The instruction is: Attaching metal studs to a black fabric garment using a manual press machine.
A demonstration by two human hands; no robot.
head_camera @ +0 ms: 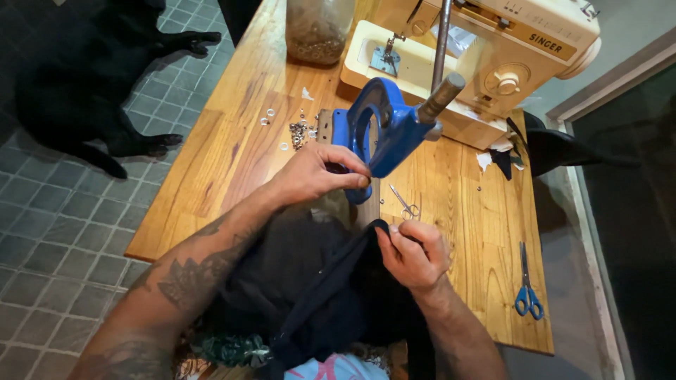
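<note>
I read this as the loading step at the blue hand press [384, 127]. My left hand [320, 172] has its fingers pinched shut at the press's lower die, seemingly on a small fitting I can't make out. My right hand [415, 253] grips the dark fabric [331, 281] edge just below the press, at the bench [225, 148] front. Next calls for sliding that edge squarely between the dies.

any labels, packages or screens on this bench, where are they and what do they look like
Label strip: front of the cream sewing machine at the bench's far end; narrow tan band with dark lettering.
Dial: below that strip; round, cream.
No packages or screens in view.
</note>
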